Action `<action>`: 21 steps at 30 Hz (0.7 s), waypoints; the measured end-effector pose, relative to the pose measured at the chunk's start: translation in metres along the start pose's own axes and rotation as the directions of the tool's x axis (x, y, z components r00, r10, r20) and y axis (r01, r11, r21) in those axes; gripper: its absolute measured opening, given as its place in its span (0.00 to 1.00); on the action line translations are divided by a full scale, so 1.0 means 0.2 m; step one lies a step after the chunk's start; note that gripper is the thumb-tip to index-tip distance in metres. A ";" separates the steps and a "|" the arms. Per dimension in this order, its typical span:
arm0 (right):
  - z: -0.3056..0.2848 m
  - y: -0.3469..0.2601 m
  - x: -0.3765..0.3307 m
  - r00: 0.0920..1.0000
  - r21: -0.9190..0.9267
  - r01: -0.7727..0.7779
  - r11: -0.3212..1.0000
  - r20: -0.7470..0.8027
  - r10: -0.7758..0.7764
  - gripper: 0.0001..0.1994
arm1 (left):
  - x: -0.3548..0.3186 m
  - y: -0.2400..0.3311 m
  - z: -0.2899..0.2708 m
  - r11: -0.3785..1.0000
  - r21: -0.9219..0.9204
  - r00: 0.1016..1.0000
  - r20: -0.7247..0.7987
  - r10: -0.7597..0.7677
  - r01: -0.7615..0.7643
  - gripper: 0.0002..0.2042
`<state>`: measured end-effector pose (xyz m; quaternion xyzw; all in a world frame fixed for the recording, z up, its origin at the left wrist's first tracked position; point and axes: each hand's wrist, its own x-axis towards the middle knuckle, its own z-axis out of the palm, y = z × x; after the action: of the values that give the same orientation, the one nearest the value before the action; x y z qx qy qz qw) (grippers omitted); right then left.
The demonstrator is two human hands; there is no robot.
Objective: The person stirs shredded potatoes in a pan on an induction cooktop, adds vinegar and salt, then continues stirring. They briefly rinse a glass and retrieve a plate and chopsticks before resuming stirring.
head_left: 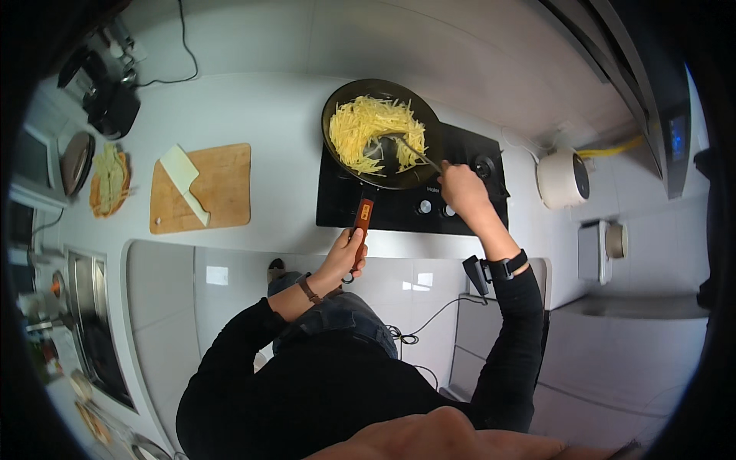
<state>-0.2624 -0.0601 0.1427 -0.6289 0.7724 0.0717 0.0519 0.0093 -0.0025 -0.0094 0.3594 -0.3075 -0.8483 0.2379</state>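
Note:
A dark frying pan rests on the cooktop, holding a heap of thin pale-yellow strips that look like shredded potato. My left hand is wrapped round the pan's reddish-brown handle, which points toward me. In my right hand, closed, is the end of a spatula with a thin dark shaft. Its head reaches down among the strips, right of the pan's middle, where dark pan bottom shows. The strips partly hide the head, so its exact shape cannot be made out.
Under the pan lies a black cooktop with silver knobs. A wooden cutting board with a white cleaver is to the left. Farther left are a plate of pale-green food and a black knife block. A white rice cooker stands right.

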 end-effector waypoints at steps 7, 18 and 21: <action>-0.10 0.46 -0.03 0.987 0.371 0.121 0.921 0.050 -0.150 0.16 | -0.01 0.00 0.00 1.000 0.019 0.995 -0.097 0.013 -0.011 0.18; 0.02 0.27 -0.19 0.925 0.131 0.368 0.921 -0.157 -0.347 0.16 | -0.03 0.02 0.02 0.996 0.082 0.993 -0.116 0.027 -0.017 0.16; -0.20 0.26 -0.35 0.970 0.124 0.244 0.962 -0.031 -0.242 0.14 | -0.03 0.02 0.02 0.996 0.089 0.993 -0.111 0.042 -0.032 0.16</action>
<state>-0.2995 0.0114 0.1967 -0.7147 0.6930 0.0106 0.0944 0.0109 -0.0012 -0.0022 0.4108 -0.3369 -0.8080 0.2546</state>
